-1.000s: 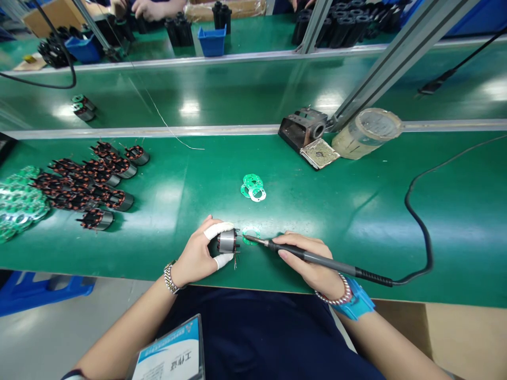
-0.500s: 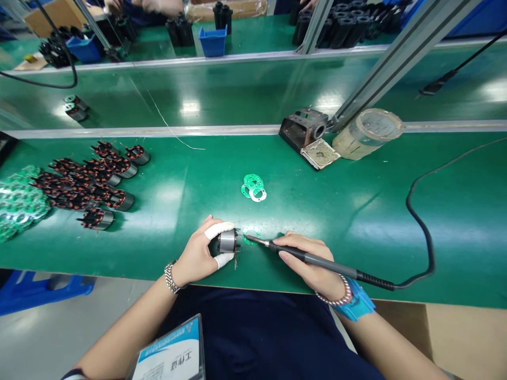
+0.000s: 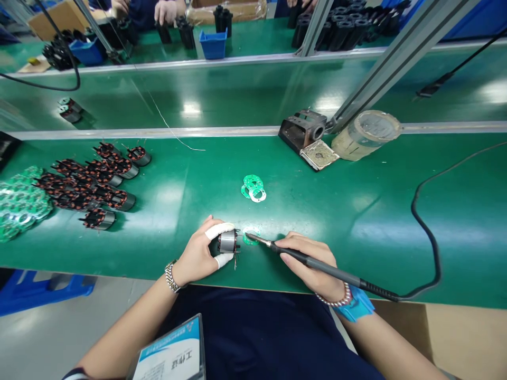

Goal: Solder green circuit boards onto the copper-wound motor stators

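My left hand (image 3: 204, 250), with white cots on thumb and forefinger, grips a motor stator (image 3: 227, 241) lying on its side, its wire ends facing right. My right hand (image 3: 311, 264) is closed around a soldering iron (image 3: 328, 270). Its tip points left, just right of the stator's wires, above a green ring-shaped circuit board (image 3: 252, 236) on the bench; contact between tip and wire I cannot make out. Farther back lies a small group of similar ring boards (image 3: 253, 188).
Stators (image 3: 87, 179) stand in a cluster at left beside a heap of green boards (image 3: 21, 203). A soldering iron stand (image 3: 303, 132) and a cloudy round container (image 3: 366, 134) sit at the back. Thin solder wire (image 3: 174, 134) hangs down. Across the divider a co-worker's hand (image 3: 168, 11) touches black parts.
The soldering iron's rear end and cable have dipped slightly, and its tip has shifted a little up. The stator stays put. Across the bench, the co-worker's hand has moved onto a black part.
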Tool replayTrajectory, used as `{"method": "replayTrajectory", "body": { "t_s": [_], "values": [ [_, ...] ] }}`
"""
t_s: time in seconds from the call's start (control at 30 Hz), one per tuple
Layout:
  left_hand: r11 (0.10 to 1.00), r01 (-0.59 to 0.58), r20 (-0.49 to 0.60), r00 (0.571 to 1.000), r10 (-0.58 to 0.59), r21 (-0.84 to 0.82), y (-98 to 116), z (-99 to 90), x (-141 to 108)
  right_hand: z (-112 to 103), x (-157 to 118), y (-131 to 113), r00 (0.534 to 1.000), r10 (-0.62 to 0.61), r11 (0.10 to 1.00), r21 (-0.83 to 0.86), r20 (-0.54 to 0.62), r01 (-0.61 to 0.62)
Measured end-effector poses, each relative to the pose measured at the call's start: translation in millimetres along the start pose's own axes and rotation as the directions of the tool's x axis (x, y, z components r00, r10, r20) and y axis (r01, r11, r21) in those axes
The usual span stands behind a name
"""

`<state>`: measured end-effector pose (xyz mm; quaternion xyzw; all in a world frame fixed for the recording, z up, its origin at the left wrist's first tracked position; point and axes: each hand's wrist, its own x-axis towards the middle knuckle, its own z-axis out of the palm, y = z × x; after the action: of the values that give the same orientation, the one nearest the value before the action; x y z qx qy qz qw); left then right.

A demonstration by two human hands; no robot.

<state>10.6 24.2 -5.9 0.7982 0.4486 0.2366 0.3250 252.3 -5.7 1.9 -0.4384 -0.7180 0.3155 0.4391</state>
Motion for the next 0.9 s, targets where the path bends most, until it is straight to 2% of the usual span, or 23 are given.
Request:
{"method": "replayTrajectory", "body": {
  "t_s": [0.3,0.53,0.67,0.73,0.77,0.83,0.87,0.9],
  "values": [
    [1.000,-0.024,0.000,1.000,0.024,0.010,-2,0.4,-1,3,0,2,0.998,-0.026,0.999,0.033,0.062,0.024],
    [1.000,-0.012,-0.002,1.000,0.012,0.012,-1,0.8,-1,-5,-3,4,1.000,-0.023,0.999,0.037,-0.012,0.023],
    [1.000,-0.015,-0.004,1.000,0.015,0.008,-1,1.3,-1,-31,3,11,0.990,0.023,0.989,-0.144,-0.138,-0.043],
    [1.000,-0.005,-0.005,1.000,0.005,0.014,-1,2.1,-3,-52,14,18,0.961,0.005,0.952,-0.294,-0.278,-0.089],
    [1.000,0.001,-0.007,1.000,-0.001,0.018,-2,2.6,-3,-63,20,24,0.932,-0.020,0.924,-0.362,-0.363,-0.121],
    [1.000,0.009,-0.010,1.000,-0.009,0.028,-3,3.5,-4,-87,36,37,0.843,-0.096,0.865,-0.464,-0.530,-0.193],
    [0.999,0.010,-0.012,1.000,-0.010,0.033,-3,3.9,-4,-99,44,44,0.798,-0.139,0.832,-0.506,-0.586,-0.226],
    [0.999,0.010,-0.013,1.000,-0.009,0.038,-3,4.1,-4,-110,53,52,0.774,-0.181,0.800,-0.549,-0.607,-0.242]
  ]
}}
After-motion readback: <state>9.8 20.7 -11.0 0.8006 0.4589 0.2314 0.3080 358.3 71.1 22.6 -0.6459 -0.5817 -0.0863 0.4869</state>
